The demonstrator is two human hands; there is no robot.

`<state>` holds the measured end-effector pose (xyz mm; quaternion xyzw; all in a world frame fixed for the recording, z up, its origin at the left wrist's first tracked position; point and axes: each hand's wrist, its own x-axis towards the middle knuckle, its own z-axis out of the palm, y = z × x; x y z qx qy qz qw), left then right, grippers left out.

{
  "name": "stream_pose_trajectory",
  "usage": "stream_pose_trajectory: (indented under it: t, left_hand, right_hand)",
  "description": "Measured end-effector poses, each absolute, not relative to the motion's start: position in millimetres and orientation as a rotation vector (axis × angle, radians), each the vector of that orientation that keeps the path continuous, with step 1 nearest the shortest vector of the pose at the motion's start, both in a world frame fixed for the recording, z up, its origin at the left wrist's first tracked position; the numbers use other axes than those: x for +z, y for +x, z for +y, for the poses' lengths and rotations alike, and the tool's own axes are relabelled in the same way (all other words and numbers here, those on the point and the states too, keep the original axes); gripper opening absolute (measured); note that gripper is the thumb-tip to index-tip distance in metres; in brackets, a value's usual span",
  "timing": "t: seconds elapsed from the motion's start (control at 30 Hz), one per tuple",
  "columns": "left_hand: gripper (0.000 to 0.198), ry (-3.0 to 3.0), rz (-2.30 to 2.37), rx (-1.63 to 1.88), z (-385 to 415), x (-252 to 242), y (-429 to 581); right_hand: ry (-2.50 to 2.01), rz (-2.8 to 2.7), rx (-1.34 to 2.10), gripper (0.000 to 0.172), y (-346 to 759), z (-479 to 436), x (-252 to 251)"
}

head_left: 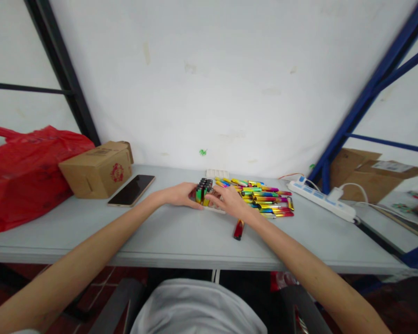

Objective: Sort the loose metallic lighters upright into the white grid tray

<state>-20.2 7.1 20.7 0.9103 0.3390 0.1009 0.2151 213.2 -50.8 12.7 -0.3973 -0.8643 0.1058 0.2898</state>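
A cluster of upright lighters (pixel 204 184) with black tops is being held between the two hands near the middle of the worktop (pixel 181 236), and its lower part is largely being hidden by fingers. The left hand (pixel 183 194) is being curved around the cluster's left side, thumb in front; its other fingertips are being concealed, so whether a firm grip is being applied cannot be told. The right hand (pixel 230 200) is being held with bent fingers at the cluster's right side; whether a lighter is being pinched there cannot be made out. Only a pale front edge of a white tray (pixel 215 210) is being shown beneath. Behind, a second white tray (pixel 217 173) is being partly covered. Shiny multicoloured lighters (pixel 270 200) are being seen heaped to the right, some being blocked by the right wrist, their number being obscured by overlap. One red lighter (pixel 238 229) is being left exposed nearer the front edge. At the far left, a red bag (pixel 31 178) is being cut off by the frame.
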Motion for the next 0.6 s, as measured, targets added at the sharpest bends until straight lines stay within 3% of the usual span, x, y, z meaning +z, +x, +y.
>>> stream_pose_trajectory:
  t: [0.4, 0.6]
  left_hand:
    - [0.065, 2.509, 0.974, 0.303, 7.4, 20.4, -20.5]
    - [0.068, 2.484, 0.938, 0.316, 4.9, 21.7, -19.6]
  right_hand:
    - [-1.179, -2.460, -0.028, 0.037, 213.2, -48.5, 18.0]
    - [-0.998, -2.706, 0.537, 0.026, 256.5, -63.5, 57.1]
